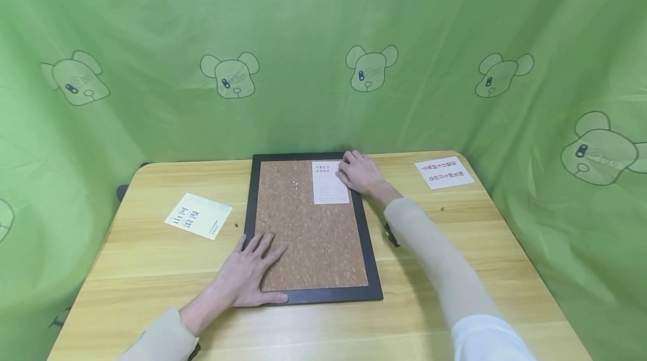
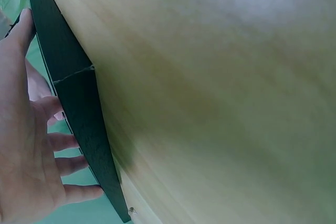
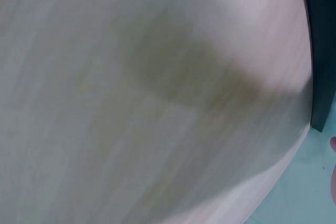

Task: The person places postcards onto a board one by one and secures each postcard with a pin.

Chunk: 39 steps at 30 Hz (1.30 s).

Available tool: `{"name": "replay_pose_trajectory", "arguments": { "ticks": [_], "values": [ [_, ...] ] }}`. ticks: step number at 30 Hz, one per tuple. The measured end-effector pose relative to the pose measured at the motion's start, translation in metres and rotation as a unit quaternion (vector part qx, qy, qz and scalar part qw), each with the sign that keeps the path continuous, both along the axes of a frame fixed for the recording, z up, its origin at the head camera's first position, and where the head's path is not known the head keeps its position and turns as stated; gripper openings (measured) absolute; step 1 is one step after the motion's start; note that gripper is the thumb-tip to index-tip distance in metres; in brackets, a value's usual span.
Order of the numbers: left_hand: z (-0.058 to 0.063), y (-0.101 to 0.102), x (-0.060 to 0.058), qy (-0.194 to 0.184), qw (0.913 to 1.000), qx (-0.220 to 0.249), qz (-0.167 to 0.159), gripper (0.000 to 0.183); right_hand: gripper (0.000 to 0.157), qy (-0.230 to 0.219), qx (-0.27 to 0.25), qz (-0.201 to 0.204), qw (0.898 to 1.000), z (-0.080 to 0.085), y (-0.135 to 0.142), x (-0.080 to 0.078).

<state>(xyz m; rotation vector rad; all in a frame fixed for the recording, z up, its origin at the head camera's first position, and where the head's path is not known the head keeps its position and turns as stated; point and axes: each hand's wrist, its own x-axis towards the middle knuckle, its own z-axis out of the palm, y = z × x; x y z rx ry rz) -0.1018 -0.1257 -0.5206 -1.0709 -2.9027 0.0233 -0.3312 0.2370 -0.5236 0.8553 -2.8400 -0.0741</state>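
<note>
A cork board (image 1: 308, 243) with a black frame (image 1: 333, 295) lies on the table. My left hand (image 1: 253, 274) rests on its near left corner with the fingers spread; the left wrist view shows this hand (image 2: 29, 129) against the frame's edge (image 2: 79, 98). A white printed card (image 1: 329, 187) lies on the upper right part of the cork. My right hand (image 1: 361, 173), its fingers bent, touches the card's right edge near the top corner. Whether its fingertips pinch anything is hidden. Only a sliver of the hand (image 3: 333, 177) appears in the right wrist view.
On the wooden table (image 1: 429, 293), a pale card with blue characters (image 1: 199, 215) lies left of the board. Another with red characters (image 1: 444, 173) lies at the far right. Small dark specks sit near each. A green curtain (image 1: 303, 24) hangs behind and at both sides.
</note>
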Motion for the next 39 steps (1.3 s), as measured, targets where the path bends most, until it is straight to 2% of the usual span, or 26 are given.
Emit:
{"name": "replay_pose_trajectory", "arguments": {
  "ticks": [9,16,26,39],
  "values": [
    [0.0,0.0,0.0,0.003,1.0,0.001,0.001,0.11,0.04,0.003,-0.017,-0.003,1.0,0.006,0.009,0.005],
    [0.0,0.0,0.0,-0.001,1.0,0.002,0.001,0.11,0.059,-0.012,0.004,-0.023,1.0,0.014,0.018,0.012],
    [0.001,0.0,0.0,-0.011,0.9999,-0.002,0.005,0.11,0.069,-0.036,-0.036,-0.058,0.997,0.024,0.026,0.02],
    [0.0,0.0,0.0,-0.011,0.9999,-0.001,0.004,0.11,0.087,-0.063,-0.045,-0.085,0.993,0.027,0.049,0.029]
  ]
}}
